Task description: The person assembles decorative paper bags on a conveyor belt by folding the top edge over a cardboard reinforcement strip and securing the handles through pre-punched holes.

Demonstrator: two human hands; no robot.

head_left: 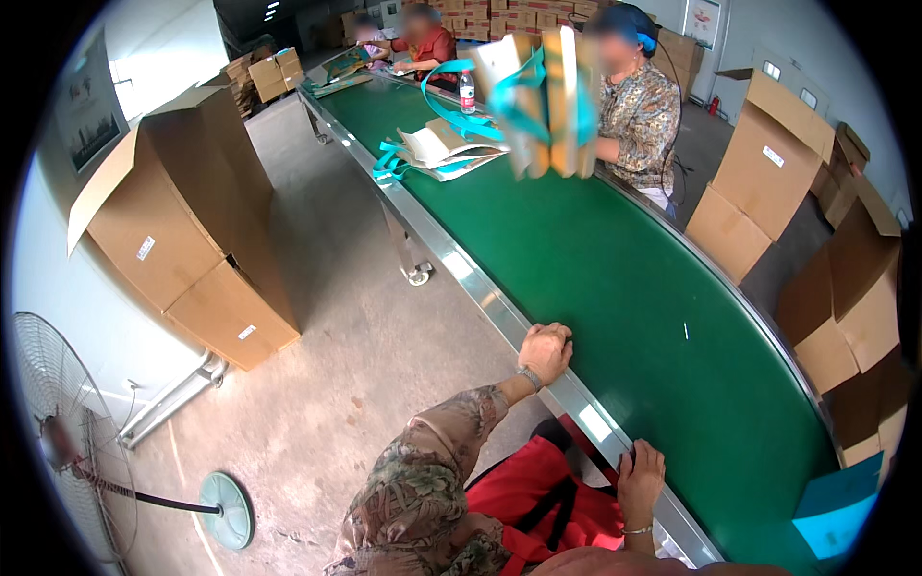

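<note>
My left hand rests on the metal rail along the near side of a green conveyor belt, its fingers curled over the inner edge. Closer to me, my right hand lies on the same rail with bent fingers hooked over it. Nothing loose shows in either hand. Across the belt, a co-worker in a patterned top holds up a bundle of flat paper bags with teal straps, blurred by motion. More flat bags with teal straps lie on the belt beyond my hands.
A clear bottle stands near those bags. Teal folded pieces sit at the belt's near right end. Tall cartons stand left, and open cartons right. A fan is at the lower left. Other people work farther along.
</note>
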